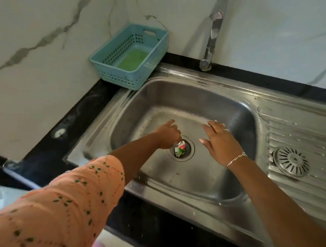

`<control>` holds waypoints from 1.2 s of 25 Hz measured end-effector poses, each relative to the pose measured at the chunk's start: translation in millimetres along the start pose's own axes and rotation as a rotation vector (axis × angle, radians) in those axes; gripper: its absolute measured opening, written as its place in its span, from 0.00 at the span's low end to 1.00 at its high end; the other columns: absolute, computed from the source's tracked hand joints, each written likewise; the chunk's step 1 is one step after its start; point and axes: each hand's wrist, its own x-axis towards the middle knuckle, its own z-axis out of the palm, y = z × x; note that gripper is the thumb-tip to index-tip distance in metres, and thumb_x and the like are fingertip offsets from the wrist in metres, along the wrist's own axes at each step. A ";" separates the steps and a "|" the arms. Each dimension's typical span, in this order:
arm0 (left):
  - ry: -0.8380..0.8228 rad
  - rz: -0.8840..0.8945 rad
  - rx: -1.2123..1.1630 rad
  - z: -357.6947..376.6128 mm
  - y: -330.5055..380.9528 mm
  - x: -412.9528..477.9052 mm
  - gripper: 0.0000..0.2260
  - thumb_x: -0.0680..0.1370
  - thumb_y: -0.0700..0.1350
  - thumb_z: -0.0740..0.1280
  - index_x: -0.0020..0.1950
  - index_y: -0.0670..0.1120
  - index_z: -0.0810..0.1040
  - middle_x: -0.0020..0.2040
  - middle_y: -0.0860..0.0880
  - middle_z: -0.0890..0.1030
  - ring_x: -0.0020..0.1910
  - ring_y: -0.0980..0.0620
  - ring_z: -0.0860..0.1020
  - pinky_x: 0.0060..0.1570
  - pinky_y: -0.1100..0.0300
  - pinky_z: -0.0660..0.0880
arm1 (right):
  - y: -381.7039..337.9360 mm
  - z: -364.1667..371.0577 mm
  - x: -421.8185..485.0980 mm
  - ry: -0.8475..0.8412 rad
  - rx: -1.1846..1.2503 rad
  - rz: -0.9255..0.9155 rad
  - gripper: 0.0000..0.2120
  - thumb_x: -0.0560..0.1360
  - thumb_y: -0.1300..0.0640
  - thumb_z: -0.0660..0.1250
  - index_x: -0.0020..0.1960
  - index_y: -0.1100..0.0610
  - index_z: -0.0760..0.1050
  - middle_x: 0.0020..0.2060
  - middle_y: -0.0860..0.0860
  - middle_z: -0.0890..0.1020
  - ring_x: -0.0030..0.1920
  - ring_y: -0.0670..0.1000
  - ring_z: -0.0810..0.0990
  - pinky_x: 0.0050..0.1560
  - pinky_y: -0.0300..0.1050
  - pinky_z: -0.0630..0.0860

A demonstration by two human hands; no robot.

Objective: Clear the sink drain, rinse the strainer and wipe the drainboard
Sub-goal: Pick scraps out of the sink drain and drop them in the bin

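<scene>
1. Left hand (168, 136) pinches the crumpled wrapper scraps (180, 150) clogging the drain (192, 149), apparently to lift them out;
2. right hand (219, 143) hovers flat, fingers spread;
3. strainer (291, 161) lies aside on the drainboard (296, 194).

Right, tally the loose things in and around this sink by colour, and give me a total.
Blue: 1, the basket
Green: 1, the pad lying in the basket
Silver: 1, the strainer on the drainboard
Multicoloured: 1, the crumpled scrap in the drain
Total: 4
</scene>
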 end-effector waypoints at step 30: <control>0.051 -0.026 -0.352 68.0 -35.8 70.9 0.07 0.73 0.46 0.65 0.46 0.48 0.81 0.48 0.45 0.78 0.54 0.45 0.70 0.53 0.52 0.61 | 6.4 22.8 19.4 -0.117 0.103 0.211 0.27 0.78 0.46 0.57 0.72 0.58 0.59 0.72 0.60 0.61 0.73 0.59 0.58 0.73 0.50 0.54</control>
